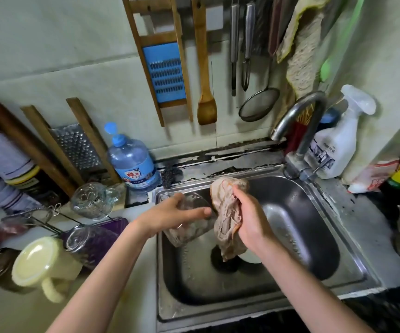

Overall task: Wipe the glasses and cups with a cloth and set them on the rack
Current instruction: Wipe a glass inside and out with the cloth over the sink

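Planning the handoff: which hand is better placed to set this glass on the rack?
Left hand: it grips the glass, and the rack lies on its side; right hand holds the cloth.

Glass and cloth over sink point(309, 212); three vessels racked.
Clear glass point(189, 228) tilted, gripped by left hand point(170, 217). Bunched pinkish cloth point(228, 219) hangs from right hand point(249, 219), just beside it. Wire rack point(47, 219) at left carries patterned glass mug point(93, 200), second glass point(83, 239), and cream cup point(42, 263), bottom up.

Rack point(47, 213) w/ mug point(38, 263) L of sink point(302, 207); faucet point(307, 138) behind-R.
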A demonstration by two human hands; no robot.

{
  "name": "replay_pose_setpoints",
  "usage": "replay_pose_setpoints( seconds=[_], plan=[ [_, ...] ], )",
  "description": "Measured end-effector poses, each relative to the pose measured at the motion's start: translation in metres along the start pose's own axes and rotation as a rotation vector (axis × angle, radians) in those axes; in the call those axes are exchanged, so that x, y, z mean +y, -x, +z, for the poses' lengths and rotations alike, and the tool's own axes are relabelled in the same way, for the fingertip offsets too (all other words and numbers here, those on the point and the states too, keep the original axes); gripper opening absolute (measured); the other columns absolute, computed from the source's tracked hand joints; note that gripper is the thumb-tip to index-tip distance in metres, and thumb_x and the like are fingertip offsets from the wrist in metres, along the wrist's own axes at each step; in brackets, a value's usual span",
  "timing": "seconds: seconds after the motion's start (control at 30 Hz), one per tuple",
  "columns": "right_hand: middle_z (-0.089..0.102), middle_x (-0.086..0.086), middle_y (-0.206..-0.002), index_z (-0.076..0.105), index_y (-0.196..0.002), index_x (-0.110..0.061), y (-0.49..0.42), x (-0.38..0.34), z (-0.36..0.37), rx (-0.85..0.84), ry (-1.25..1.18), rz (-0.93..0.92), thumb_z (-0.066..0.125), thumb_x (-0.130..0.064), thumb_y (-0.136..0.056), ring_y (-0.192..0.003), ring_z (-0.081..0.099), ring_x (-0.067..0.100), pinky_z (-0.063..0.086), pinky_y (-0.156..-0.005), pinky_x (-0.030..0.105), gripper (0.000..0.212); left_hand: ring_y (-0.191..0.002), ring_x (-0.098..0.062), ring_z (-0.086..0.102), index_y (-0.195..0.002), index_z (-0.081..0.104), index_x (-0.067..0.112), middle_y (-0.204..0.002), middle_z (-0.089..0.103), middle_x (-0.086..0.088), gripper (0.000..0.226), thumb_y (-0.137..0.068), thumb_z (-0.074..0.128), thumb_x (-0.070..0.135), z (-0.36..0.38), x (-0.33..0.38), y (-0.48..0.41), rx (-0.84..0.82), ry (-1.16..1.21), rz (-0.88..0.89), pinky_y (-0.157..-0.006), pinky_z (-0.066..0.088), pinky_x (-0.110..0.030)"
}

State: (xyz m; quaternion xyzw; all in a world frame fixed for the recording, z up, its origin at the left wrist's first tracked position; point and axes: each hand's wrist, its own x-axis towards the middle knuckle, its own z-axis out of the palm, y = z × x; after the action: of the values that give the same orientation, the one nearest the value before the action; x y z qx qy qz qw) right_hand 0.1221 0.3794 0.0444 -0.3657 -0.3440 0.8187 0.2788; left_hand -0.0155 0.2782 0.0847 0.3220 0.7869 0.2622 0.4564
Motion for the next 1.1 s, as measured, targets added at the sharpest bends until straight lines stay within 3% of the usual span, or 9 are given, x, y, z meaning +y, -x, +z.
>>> replay_pose_setpoints(
  seconds=[0.13, 0.23, 0.37, 0.57, 0.63, 0.7, 0.83, 0.93, 1.1],
  plan=[
    [0.056, 0.024, -0.133, 0.054, -0.128, 0.003, 0.007, 0.003, -0.008, -0.322, 0.139, -0.181, 0.048, -0.033, -0.093, -0.131, 0.048, 0.031, 0.033, -0.114, 0.045, 0.051, -0.071, 0.014, 0.052, -0.120, 0.044, 0.023, -0.086, 0.054, 0.028, 0.072, -0.065, 0.085, 0.047, 0.006, 0.012, 0.014, 0.156, -0.335, 0.148, -0.061, 0.037, 0.004],
    [0.061, 0.008, -0.131, 0.054, -0.131, -0.012, 0.013, 0.007, -0.009, -0.494, 0.405, -0.278, 0.040, -0.044, -0.097, -0.126, 0.054, 0.017, 0.041, -0.107, 0.036, 0.049, -0.070, 0.009, 0.052, -0.110, 0.042, 0.030, -0.081, 0.054, 0.025, 0.071, -0.059, 0.086, 0.054, 0.017, 0.020, 0.022, 0.221, -0.539, 0.259, -0.064, 0.038, -0.001],
    [0.063, 0.009, -0.127, 0.054, -0.131, -0.011, 0.008, -0.010, 0.000, -0.509, 0.384, -0.304, 0.038, -0.056, -0.095, -0.122, 0.057, 0.020, 0.045, -0.104, 0.036, 0.060, -0.085, -0.013, 0.060, -0.116, 0.051, 0.024, -0.096, 0.065, 0.007, 0.085, -0.048, 0.073, 0.070, 0.034, 0.021, 0.023, 0.276, -0.575, 0.441, -0.078, 0.048, -0.024],
    [0.057, 0.041, -0.098, 0.054, -0.098, 0.018, -0.011, -0.032, 0.005, -0.444, 0.414, -0.309, 0.028, -0.056, -0.095, -0.086, 0.061, 0.044, 0.050, -0.081, 0.051, 0.079, -0.091, -0.013, 0.053, -0.128, 0.052, 0.016, -0.097, 0.057, 0.004, 0.096, -0.050, 0.073, 0.068, 0.045, 0.034, 0.031, 0.435, -0.668, 0.603, -0.077, 0.036, -0.016],
    [0.056, 0.041, -0.093, 0.052, -0.096, 0.017, -0.008, -0.034, 0.001, -0.480, 0.441, -0.298, 0.028, -0.067, -0.090, -0.082, 0.060, 0.046, 0.050, -0.078, 0.054, 0.087, -0.091, -0.011, 0.056, -0.126, 0.053, 0.020, -0.097, 0.057, 0.010, 0.095, -0.047, 0.068, 0.072, 0.044, 0.036, 0.033, 0.430, -0.578, 0.562, -0.078, 0.037, -0.012],
    [0.063, 0.032, -0.101, 0.057, -0.107, 0.009, -0.004, -0.031, -0.003, -0.515, 0.475, -0.284, 0.030, -0.066, -0.091, -0.097, 0.064, 0.041, 0.052, -0.088, 0.054, 0.080, -0.092, -0.008, 0.060, -0.122, 0.054, 0.024, -0.099, 0.063, 0.013, 0.092, -0.044, 0.070, 0.071, 0.041, 0.036, 0.033, 0.435, -0.442, 0.498, -0.083, 0.042, -0.013],
    [0.062, 0.010, -0.123, 0.057, -0.124, -0.009, 0.007, -0.024, -0.022, -0.581, 0.646, -0.363, 0.035, -0.047, -0.097, -0.119, 0.057, 0.020, 0.039, -0.106, 0.048, 0.051, -0.089, 0.000, 0.066, -0.113, 0.059, 0.020, -0.095, 0.071, 0.016, 0.078, -0.047, 0.086, 0.051, 0.043, 0.031, 0.033, 0.341, -0.090, 0.429, -0.083, 0.050, -0.020],
    [0.063, 0.006, -0.121, 0.058, -0.120, -0.013, 0.011, -0.034, -0.036, -0.674, 0.737, -0.319, 0.044, -0.033, -0.094, -0.118, 0.056, 0.016, 0.040, -0.107, 0.043, 0.035, -0.085, -0.006, 0.065, -0.110, 0.061, 0.009, -0.093, 0.072, 0.007, 0.063, -0.056, 0.087, 0.027, 0.044, 0.025, 0.032, 0.159, 0.161, 0.391, -0.079, 0.051, -0.019],
    [0.049, 0.003, -0.139, 0.042, -0.138, -0.016, 0.009, -0.055, -0.044, -0.827, 1.014, -0.363, 0.050, -0.012, -0.096, -0.128, 0.048, 0.018, 0.037, -0.110, 0.045, 0.042, -0.083, -0.006, 0.066, -0.107, 0.060, 0.009, -0.090, 0.073, 0.005, 0.048, -0.065, 0.083, 0.009, 0.053, 0.030, 0.036, 0.012, 0.220, 0.398, -0.077, 0.051, -0.017]
  ],
)
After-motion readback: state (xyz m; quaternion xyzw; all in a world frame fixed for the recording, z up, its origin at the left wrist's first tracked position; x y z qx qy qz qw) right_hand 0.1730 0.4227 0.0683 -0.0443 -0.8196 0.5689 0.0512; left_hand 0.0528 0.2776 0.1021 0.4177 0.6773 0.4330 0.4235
